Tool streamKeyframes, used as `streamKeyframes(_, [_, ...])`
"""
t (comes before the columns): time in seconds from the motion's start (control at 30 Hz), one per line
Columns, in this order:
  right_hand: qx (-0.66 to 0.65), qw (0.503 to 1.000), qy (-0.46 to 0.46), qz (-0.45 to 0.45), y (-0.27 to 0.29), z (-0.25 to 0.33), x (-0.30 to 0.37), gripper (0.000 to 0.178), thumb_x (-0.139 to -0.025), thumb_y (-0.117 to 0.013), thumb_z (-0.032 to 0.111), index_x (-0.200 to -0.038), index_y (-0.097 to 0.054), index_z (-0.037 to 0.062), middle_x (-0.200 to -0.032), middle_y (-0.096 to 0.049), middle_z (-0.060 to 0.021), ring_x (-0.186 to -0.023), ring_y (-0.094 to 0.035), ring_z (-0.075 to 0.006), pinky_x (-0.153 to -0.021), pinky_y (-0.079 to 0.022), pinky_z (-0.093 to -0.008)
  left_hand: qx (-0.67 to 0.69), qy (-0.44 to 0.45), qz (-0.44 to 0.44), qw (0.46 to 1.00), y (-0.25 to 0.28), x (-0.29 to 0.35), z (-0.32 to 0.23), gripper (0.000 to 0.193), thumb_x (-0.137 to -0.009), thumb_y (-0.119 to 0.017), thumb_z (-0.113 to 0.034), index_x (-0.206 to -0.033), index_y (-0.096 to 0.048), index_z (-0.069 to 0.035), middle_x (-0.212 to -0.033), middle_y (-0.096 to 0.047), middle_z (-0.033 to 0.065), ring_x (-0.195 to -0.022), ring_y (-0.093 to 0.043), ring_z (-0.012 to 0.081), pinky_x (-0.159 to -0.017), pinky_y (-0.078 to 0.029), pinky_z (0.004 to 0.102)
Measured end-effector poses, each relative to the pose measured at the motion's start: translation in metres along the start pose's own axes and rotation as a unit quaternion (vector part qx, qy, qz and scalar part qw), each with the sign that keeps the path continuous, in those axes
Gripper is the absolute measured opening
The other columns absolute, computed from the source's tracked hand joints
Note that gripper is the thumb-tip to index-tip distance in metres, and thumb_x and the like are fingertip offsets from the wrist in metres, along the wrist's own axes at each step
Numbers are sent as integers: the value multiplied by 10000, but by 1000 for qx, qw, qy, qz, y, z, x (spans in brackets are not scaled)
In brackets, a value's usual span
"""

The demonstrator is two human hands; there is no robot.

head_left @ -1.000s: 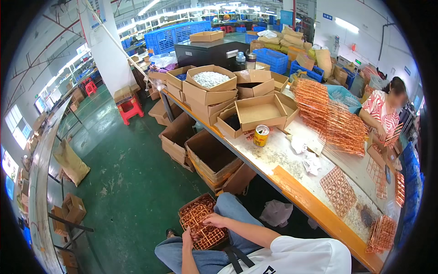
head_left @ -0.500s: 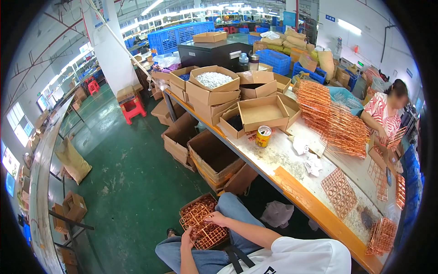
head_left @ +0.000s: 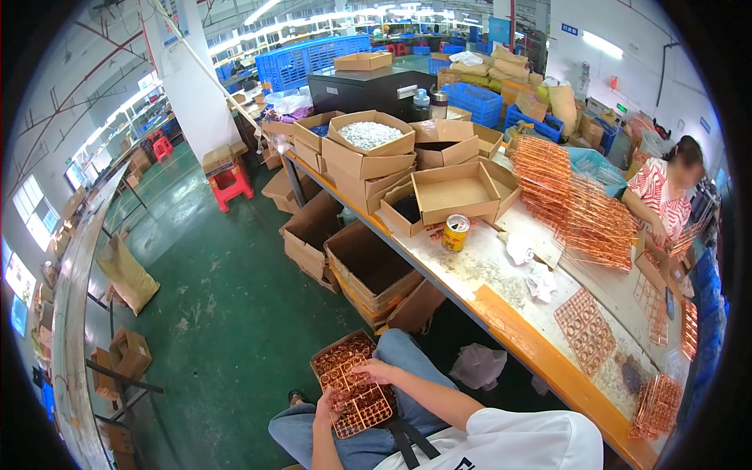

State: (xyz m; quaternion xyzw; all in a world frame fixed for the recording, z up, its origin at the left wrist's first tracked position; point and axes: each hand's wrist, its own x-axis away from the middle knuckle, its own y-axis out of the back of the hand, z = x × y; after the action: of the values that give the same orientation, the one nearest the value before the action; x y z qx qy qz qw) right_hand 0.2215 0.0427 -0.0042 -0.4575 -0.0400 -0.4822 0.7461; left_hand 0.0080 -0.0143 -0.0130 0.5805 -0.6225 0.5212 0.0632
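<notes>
A copper-coloured lattice frame of small rings and squares [head_left: 364, 411] is tilted above my lap, held by both hands. My left hand [head_left: 326, 406] closes on its left edge. Near its upper right side my right hand [head_left: 376, 370] grips it, fingers bent; the exact finger contact is too small to make out. Beneath the frame, between my knees, stands a cardboard box [head_left: 316, 362] holding many small copper-coloured pieces [head_left: 352, 347]. The frame hides part of the box.
To my right runs a long worktable [head_left: 501, 313] bearing stacked copper-coloured frames [head_left: 576, 207], a yellow can [head_left: 455, 233] and cardboard trays [head_left: 454, 192]. Large open cartons [head_left: 368, 266] stand under it. A co-worker [head_left: 658, 192] handles frames across the table. A plastic bag [head_left: 478, 366] lies below.
The lattice frame has turned and come more face-on, its lower end now nearer my lap. Both hands shifted slightly and still grip it. More loose pieces show in the box.
</notes>
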Motion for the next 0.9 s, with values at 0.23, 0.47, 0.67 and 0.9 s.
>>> streamKeyframes(0.23, [46, 998, -44, -28, -16, 2, 5, 275, -828, -561, 74, -1089, -481, 42, -1041, -570, -92, -867, -622, -224, -662, -552, -302, -15, -152, -13, 988, 15, -4, -1, 159, -866, -517, -289, -848, -501, -132, -687, -477, 0, -581, -449, 122, -474, -345, 248])
streamKeyframes(0.47, [124, 992, 8, -30, 2, -12, -4, 127, -809, -567, 16, -927, -543, -24, -861, -603, -134, -766, -635, -198, -548, -525, -242, 144, -44, 88, 985, -1, 4, -5, 117, -871, -530, -243, -871, -485, -135, -711, -452, 5, -613, -413, 126, -493, -324, 266])
streamKeyframes(0.67, [-18, 995, -43, -94, -19, -1, 9, 205, -811, -586, 128, -886, -509, -46, -830, -552, -116, -690, -617, -234, -573, -546, -281, -190, -147, -75, 968, -10, 11, -7, 178, -838, -592, -230, -779, -532, -73, -633, -511, -2, -552, -485, 104, -469, -378, 235])
streamKeyframes(0.9, [15, 998, -37, -44, -13, -5, -8, 209, -836, -551, 149, -957, -528, -20, -926, -567, -113, -824, -624, -244, -610, -559, -239, -280, -174, -194, 924, -15, 7, -27, 94, -769, -628, -92, -813, -612, -10, -570, -544, 34, -438, -462, 93, -389, -345, 236])
